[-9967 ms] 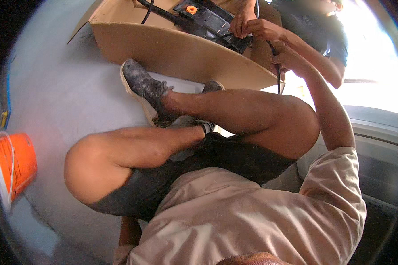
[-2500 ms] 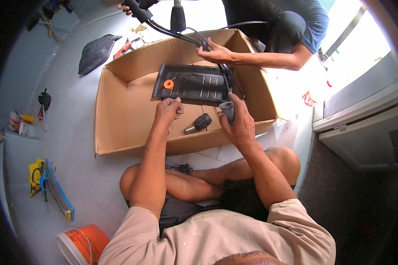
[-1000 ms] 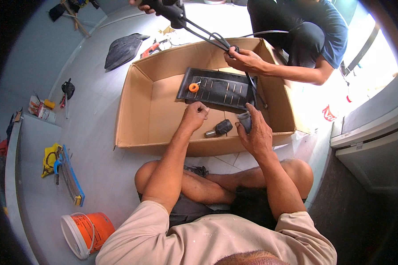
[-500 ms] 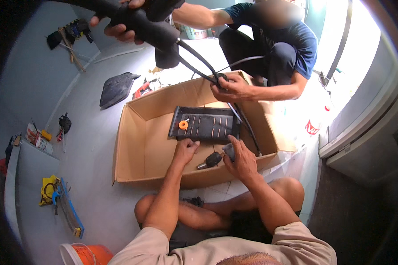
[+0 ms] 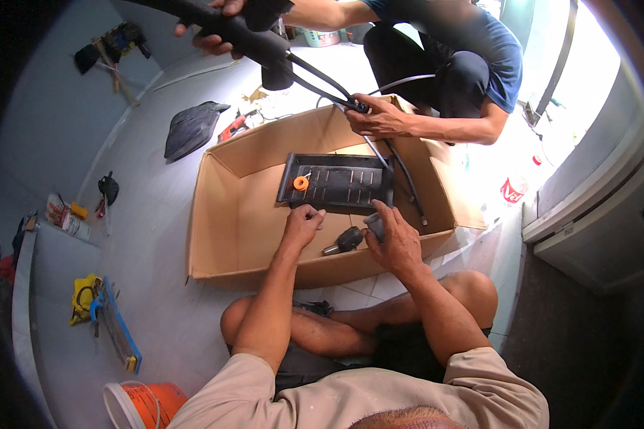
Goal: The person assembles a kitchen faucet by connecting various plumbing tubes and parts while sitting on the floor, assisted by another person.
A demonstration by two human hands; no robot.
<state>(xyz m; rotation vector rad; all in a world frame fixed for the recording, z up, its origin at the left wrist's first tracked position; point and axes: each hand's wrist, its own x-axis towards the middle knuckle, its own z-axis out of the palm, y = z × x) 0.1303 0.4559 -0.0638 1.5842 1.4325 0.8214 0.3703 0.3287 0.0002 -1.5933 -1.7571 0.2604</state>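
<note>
- Grey cup-shaped part (image 5: 374,227): above the box's near side, in the right hand (image 5: 399,242), thumb and fingers pinching its sides, probably to leave its mouth clear.
- Left hand (image 5: 305,223): fingertips pressed together; whether anything is pinched, cannot tell.
- Orange ring (image 5: 300,184): on black slotted tray (image 5: 342,191), inside cardboard box (image 5: 211,239), which presumably keeps loose parts together.
- Obscured: grey part's lower end, behind the fingers; black tube (image 5: 256,44), cut off above.
</note>
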